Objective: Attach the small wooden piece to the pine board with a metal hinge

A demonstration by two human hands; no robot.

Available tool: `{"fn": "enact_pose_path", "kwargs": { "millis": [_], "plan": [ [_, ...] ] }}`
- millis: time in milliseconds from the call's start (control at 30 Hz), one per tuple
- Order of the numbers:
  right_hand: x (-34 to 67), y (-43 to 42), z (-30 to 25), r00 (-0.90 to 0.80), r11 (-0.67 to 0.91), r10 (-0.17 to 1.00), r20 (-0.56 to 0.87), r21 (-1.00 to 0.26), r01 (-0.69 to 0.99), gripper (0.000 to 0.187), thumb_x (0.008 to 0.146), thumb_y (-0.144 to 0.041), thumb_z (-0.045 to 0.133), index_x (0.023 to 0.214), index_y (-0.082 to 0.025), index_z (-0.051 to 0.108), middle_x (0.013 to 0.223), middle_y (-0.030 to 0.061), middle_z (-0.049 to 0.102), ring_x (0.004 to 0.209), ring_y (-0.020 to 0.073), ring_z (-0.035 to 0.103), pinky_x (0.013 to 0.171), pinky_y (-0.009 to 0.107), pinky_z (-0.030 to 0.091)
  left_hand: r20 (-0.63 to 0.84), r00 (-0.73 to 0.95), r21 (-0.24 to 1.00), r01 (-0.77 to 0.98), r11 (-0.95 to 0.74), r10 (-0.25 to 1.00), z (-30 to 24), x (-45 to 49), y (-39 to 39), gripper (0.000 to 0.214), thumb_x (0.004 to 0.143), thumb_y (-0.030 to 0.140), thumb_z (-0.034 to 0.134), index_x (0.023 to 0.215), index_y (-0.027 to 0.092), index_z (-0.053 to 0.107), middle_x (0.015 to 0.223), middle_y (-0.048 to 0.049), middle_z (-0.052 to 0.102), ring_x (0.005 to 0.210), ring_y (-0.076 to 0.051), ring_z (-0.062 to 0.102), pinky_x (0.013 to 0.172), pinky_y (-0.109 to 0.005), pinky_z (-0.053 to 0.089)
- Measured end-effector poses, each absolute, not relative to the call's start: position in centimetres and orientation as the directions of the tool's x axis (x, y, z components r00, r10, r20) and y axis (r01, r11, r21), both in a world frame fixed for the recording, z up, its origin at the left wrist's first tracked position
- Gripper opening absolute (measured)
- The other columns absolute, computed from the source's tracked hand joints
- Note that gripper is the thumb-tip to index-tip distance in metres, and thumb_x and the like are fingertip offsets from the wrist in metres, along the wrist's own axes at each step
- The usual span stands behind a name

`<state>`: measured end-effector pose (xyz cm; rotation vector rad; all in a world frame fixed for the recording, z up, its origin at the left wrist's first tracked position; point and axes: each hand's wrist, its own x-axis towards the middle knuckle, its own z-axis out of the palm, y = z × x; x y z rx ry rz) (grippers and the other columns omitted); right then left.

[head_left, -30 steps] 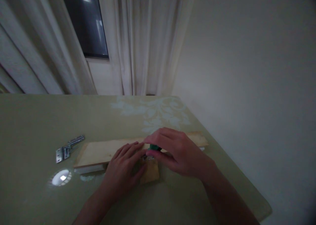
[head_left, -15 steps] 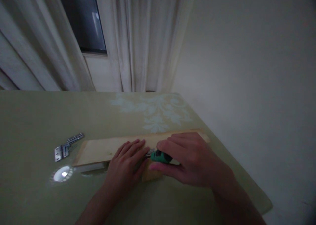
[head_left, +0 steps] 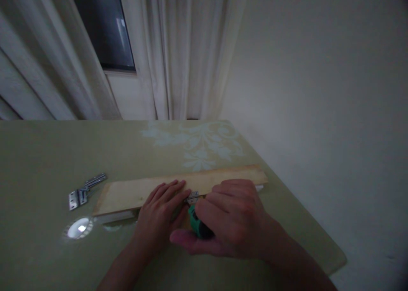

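Note:
A pale wooden board (head_left: 124,194) lies lengthwise on the table, its near edge raised. Against that edge, near the middle, sits a small metal hinge (head_left: 193,195). My left hand (head_left: 161,212) rests flat on the board with fingers stretched out, the index fingertip and thumb at the hinge's left side. My right hand (head_left: 236,218) is wrapped round the green and black handle of a screwdriver (head_left: 196,223), just on the near side of the hinge. Its tip is hard to make out. A smaller wooden piece below the hinge is mostly hidden by my hands.
Several loose metal hinges (head_left: 78,197) lie on the green table (head_left: 47,155) left of the board. A bright light reflection shows nearby. A white wall (head_left: 318,91) runs along the right side, and curtains (head_left: 191,48) hang by a dark window behind.
My right hand and the screwdriver have moved toward me and slightly left, the handle now angled more toward me. More of the hinge shows. My left hand stays on the board.

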<state>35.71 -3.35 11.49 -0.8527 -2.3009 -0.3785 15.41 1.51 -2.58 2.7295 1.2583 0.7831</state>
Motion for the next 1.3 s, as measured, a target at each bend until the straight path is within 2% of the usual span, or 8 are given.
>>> {"fn": "enact_pose_path", "kwargs": {
  "millis": [333, 600, 733, 833, 933, 1067, 1200, 1300],
  "plan": [
    [41.0, -1.5, 14.3, -0.357, 0.624, 0.728, 0.585, -0.349, 0.7, 0.016, 0.094, -0.033, 0.078, 0.096, -0.021, 0.068, 0.076, -0.0054, 0.066, 0.059, 0.0089, 0.055, 0.059, 0.024, 0.041, 0.461, 0.537, 0.215, 0.706, -0.675, 0.707, -2.6, 15.5, 1.6, 0.037, 0.102, 0.036, 0.06, 0.137, 0.031, 0.071, 0.148, -0.0043, 0.07, 0.135, -0.031, 0.065, 0.113, -0.058, 0.054],
    [43.3, 0.6, 14.3, 0.033, 0.504, 0.495, 0.868, -0.317, 0.803, 0.023, 0.09, -0.035, 0.084, 0.108, -0.024, 0.075, 0.096, 0.0024, 0.063, 0.075, 0.0138, 0.06, 0.066, 0.028, 0.053, 0.476, 0.54, 0.198, 0.703, -0.683, 0.694, -3.2, 15.3, 1.8, 0.036, 0.102, 0.039, 0.061, 0.136, 0.031, 0.071, 0.147, -0.0036, 0.07, 0.134, -0.031, 0.067, 0.111, -0.058, 0.056],
    [44.0, 1.0, 14.0, 0.228, 0.544, 0.638, 0.735, -0.64, 0.542, 0.027, 0.107, -0.05, 0.057, 0.118, -0.026, 0.059, 0.112, 0.0036, 0.067, 0.057, 0.0076, 0.061, 0.048, 0.023, 0.049, 0.457, 0.531, 0.215, 0.713, -0.668, 0.714, -3.0, 15.4, 1.8, 0.035, 0.102, 0.038, 0.061, 0.135, 0.031, 0.072, 0.148, -0.0041, 0.07, 0.135, -0.031, 0.066, 0.112, -0.058, 0.055],
    [44.9, 1.0, 13.3, 0.105, 0.563, 0.784, 0.612, -0.772, 0.297, 0.032, 0.106, -0.055, 0.057, 0.125, -0.031, 0.047, 0.13, 0.0056, 0.066, 0.087, 0.0162, 0.078, 0.073, 0.031, 0.065, 0.451, 0.53, 0.227, 0.71, -0.666, 0.718, -2.8, 15.5, 1.8, 0.035, 0.101, 0.036, 0.061, 0.133, 0.031, 0.074, 0.147, -0.0049, 0.071, 0.134, -0.032, 0.067, 0.113, -0.059, 0.054],
    [46.0, 0.4, 11.0, -0.028, 0.553, 0.829, 0.559, -0.81, 0.196, 0.054, 0.096, -0.075, 0.058, 0.128, -0.032, 0.049, 0.139, 0.0095, 0.064, 0.127, 0.0282, 0.07, 0.106, 0.05, 0.059, 0.458, 0.525, 0.242, 0.703, -0.669, 0.717, -2.7, 15.5, 1.9, 0.034, 0.1, 0.035, 0.062, 0.132, 0.031, 0.075, 0.146, -0.0052, 0.072, 0.133, -0.033, 0.067, 0.112, -0.059, 0.055],
    [46.9, -2.9, 5.7, 0.101, 0.478, 0.849, 0.519, -0.835, 0.271, 0.067, 0.093, -0.078, 0.057, 0.139, -0.031, 0.047, 0.128, 0.0145, 0.073, 0.121, 0.0322, 0.07, 0.1, 0.053, 0.059, 0.47, 0.521, 0.25, 0.695, -0.674, 0.712, -2.7, 15.6, 1.9, 0.035, 0.1, 0.034, 0.061, 0.133, 0.031, 0.074, 0.146, -0.0057, 0.071, 0.134, -0.032, 0.067, 0.113, -0.058, 0.055],
    [46.8, -8.2, 0.7, 0.306, 0.54, 0.706, 0.638, -0.766, 0.35, 0.055, 0.096, -0.061, 0.065, 0.141, -0.031, 0.052, 0.155, 0.0175, 0.053, 0.124, 0.0347, 0.068, 0.106, 0.059, 0.055, 0.464, 0.526, 0.232, 0.704, -0.671, 0.713, -3.0, 15.6, 2.0, 0.035, 0.102, 0.034, 0.058, 0.133, 0.03, 0.073, 0.147, -0.0061, 0.071, 0.135, -0.032, 0.066, 0.113, -0.059, 0.054],
    [47.6, -11.1, -1.4, 0.405, 0.478, 0.57, 0.715, -0.69, 0.544, 0.054, 0.094, -0.041, 0.074, 0.14, -0.034, 0.048, 0.14, 0.014, 0.059, 0.093, 0.0255, 0.074, 0.093, 0.052, 0.061, 0.462, 0.545, 0.216, 0.696, -0.685, 0.7, -3.4, 15.5, 2.1, 0.036, 0.102, 0.035, 0.058, 0.136, 0.03, 0.071, 0.149, -0.0064, 0.07, 0.137, -0.032, 0.065, 0.115, -0.058, 0.052]
  ]
}}
